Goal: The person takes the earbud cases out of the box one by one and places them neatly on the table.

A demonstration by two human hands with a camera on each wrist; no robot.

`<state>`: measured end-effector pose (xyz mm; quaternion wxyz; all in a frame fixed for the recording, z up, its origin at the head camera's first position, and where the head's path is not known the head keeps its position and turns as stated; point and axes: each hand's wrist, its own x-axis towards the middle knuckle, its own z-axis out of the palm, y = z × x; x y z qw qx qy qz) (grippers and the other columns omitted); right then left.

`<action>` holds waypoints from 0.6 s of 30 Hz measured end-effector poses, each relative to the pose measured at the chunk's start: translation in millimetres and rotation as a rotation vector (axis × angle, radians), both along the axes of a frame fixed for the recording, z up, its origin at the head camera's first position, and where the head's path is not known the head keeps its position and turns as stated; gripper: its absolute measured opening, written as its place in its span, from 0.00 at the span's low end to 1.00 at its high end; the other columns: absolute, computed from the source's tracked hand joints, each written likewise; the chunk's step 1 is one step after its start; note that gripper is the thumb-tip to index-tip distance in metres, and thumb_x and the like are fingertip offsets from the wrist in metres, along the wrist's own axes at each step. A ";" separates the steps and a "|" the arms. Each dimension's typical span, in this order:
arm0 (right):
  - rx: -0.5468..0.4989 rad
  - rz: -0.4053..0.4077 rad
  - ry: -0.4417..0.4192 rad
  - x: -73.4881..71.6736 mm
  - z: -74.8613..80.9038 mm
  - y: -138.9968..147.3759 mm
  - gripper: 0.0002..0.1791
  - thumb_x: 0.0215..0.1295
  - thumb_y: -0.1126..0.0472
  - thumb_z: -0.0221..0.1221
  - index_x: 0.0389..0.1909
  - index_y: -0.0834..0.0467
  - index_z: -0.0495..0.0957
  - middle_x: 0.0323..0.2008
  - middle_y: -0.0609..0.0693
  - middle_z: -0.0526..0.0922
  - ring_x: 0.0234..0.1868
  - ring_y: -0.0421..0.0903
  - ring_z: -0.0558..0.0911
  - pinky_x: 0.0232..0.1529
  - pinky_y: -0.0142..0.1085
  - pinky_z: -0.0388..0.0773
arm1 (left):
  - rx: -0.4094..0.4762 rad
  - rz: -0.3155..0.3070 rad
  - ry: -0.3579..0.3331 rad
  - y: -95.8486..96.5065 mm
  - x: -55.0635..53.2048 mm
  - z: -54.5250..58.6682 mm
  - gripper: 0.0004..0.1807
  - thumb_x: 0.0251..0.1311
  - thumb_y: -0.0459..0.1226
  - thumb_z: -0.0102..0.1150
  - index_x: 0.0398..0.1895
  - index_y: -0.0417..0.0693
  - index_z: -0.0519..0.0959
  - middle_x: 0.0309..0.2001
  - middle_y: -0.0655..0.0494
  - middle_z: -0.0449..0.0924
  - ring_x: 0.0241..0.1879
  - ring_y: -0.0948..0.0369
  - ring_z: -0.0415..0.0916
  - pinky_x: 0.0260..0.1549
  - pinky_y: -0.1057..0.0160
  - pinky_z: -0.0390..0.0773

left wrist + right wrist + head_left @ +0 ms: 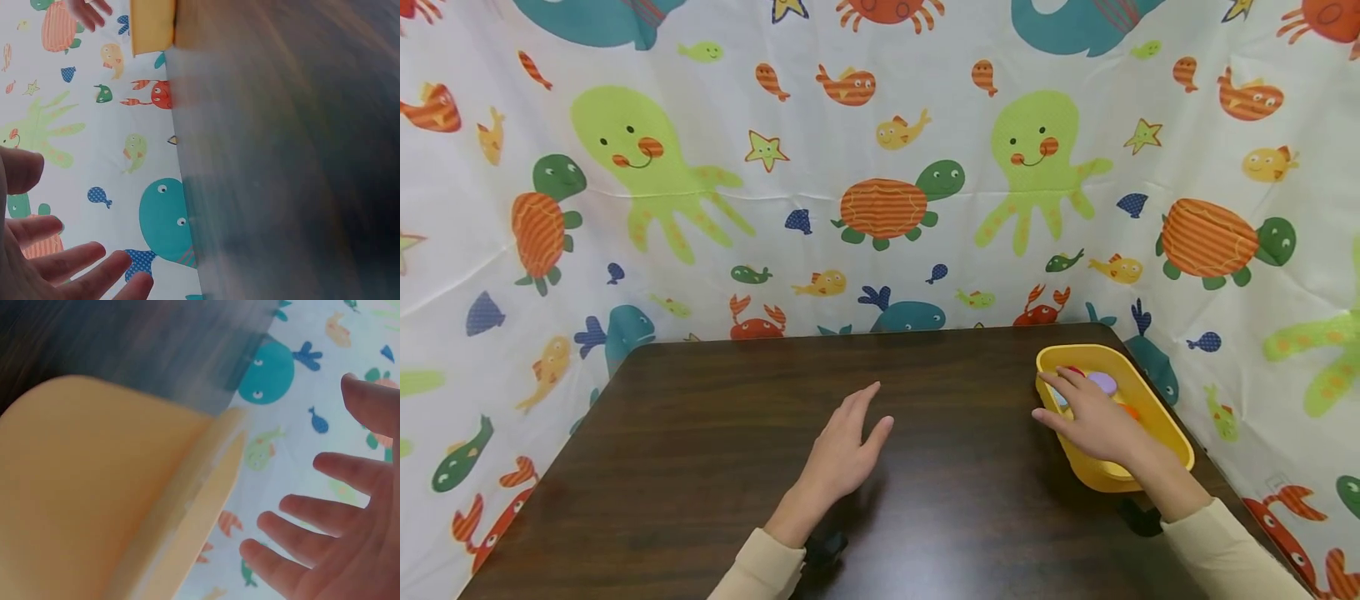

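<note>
A yellow plastic bin (1157, 417) stands at the right end of the dark table, with several small coloured pieces inside, among them a lilac one (1102, 383) and an orange one (1129, 411). Over the bin hovers my right hand (1097, 421), its fingers spread and holding nothing; part of the contents is hidden behind it. In the right wrist view the bin's outer wall (94, 481) fills the left side, apart from the fingers. My left hand (841, 454) is held above the middle of the table, fingers extended, with nothing in it.
The dark wooden table (700, 433) reaches back to a white curtain (820, 183) printed with sea animals, which also runs along both sides. The bin sits close to the table's right edge. Dark wrist gear (823, 550) shows below the left wrist.
</note>
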<state>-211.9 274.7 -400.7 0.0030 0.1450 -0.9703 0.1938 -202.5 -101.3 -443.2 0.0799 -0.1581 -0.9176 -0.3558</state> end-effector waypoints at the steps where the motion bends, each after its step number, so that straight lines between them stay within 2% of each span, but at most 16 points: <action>1: 0.003 -0.001 0.003 -0.8 0.0 2.0 0.42 0.72 0.37 0.55 0.73 0.64 0.65 0.72 0.71 0.62 0.71 0.72 0.63 0.67 0.68 0.60 | 0.000 -0.001 0.004 1.4 -0.5 0.5 0.34 0.74 0.53 0.52 0.78 0.51 0.61 0.74 0.44 0.64 0.72 0.44 0.63 0.65 0.35 0.66; 10: -0.020 0.001 0.012 -3.4 0.1 21.3 0.38 0.73 0.40 0.56 0.73 0.63 0.66 0.72 0.71 0.63 0.70 0.72 0.62 0.67 0.69 0.60 | 0.010 -0.016 0.053 12.6 -0.5 3.2 0.34 0.75 0.51 0.52 0.79 0.52 0.60 0.73 0.46 0.66 0.71 0.45 0.65 0.64 0.36 0.68; 18: -0.012 -0.044 0.000 -6.1 0.8 41.3 0.40 0.71 0.40 0.58 0.72 0.64 0.67 0.71 0.71 0.63 0.70 0.72 0.62 0.66 0.69 0.61 | 0.028 -0.061 0.031 27.1 1.1 4.4 0.34 0.75 0.51 0.51 0.79 0.53 0.59 0.74 0.45 0.64 0.71 0.44 0.64 0.65 0.35 0.67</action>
